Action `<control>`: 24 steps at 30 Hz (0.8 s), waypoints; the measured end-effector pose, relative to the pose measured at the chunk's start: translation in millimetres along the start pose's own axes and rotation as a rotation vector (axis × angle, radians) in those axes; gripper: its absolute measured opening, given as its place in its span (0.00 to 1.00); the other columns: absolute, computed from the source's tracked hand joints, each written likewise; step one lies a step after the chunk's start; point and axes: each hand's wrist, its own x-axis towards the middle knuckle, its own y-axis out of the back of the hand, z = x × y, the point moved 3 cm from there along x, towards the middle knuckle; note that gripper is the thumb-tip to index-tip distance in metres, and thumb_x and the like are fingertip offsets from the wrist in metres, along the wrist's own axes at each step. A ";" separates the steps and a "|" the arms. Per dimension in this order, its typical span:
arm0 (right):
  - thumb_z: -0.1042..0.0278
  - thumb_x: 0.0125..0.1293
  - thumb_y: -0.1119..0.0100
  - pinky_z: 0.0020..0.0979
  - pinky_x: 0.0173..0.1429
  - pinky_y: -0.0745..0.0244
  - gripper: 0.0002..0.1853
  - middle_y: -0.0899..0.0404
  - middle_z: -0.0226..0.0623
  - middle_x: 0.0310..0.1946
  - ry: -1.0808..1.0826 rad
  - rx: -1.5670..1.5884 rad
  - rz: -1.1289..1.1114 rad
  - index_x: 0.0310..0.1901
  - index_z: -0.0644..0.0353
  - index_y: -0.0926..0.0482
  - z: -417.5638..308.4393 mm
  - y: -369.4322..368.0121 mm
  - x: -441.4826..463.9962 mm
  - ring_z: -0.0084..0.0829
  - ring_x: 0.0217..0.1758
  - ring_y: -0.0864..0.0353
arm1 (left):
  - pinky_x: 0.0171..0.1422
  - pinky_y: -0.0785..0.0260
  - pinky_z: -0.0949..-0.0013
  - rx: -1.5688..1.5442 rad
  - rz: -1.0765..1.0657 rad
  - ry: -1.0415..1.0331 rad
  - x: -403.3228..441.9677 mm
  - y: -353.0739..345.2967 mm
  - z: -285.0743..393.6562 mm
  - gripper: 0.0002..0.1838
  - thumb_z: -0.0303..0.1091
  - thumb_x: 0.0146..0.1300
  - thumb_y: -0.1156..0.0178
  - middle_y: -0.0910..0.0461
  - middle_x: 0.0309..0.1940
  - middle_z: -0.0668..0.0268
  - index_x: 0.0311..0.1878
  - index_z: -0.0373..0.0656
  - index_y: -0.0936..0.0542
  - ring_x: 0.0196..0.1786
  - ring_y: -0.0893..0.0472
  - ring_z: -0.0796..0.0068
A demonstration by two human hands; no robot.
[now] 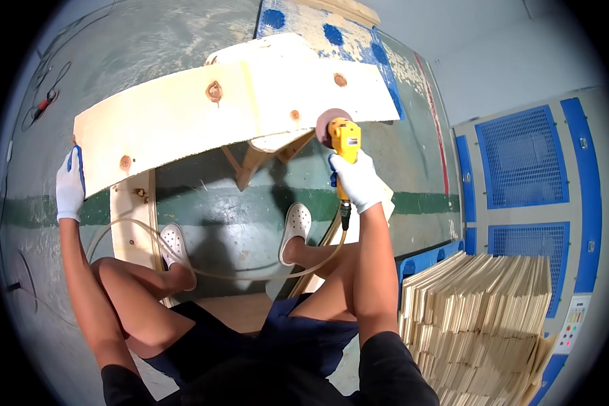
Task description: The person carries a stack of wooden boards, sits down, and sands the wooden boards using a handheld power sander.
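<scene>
A long pale wooden board [176, 111] with several dark knots lies across a wooden stand [257, 162]. My left hand [70, 184], in a white glove with blue on the palm side, grips the board's left end. My right hand [361, 179], gloved too, is wrapped round the handle of a yellow air sander [346, 137]. The sander's round brownish disc [329, 126] is at the near edge of the board, toward its right end. From the handle a clear hose [277, 276] loops across my legs.
Stacked thin boards [477, 318] stand at the lower right, before a blue-and-grey cabinet [524, 162] with mesh panels. A blue-spotted board [331, 34] lies behind the workpiece. Planks [132, 223] lie by my feet. A red-handled tool [44, 103] with a cord is at the far left.
</scene>
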 end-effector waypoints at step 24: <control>0.56 0.61 0.33 0.39 0.40 0.19 0.21 0.15 0.46 0.28 0.036 0.001 0.027 0.44 0.69 0.19 -25.0 -20.5 -14.0 0.38 0.30 0.13 | 0.63 0.26 0.48 -0.034 0.029 0.017 5.2 15.7 84.1 0.24 0.28 0.72 0.49 0.22 0.61 0.44 0.70 0.36 0.29 0.58 0.20 0.40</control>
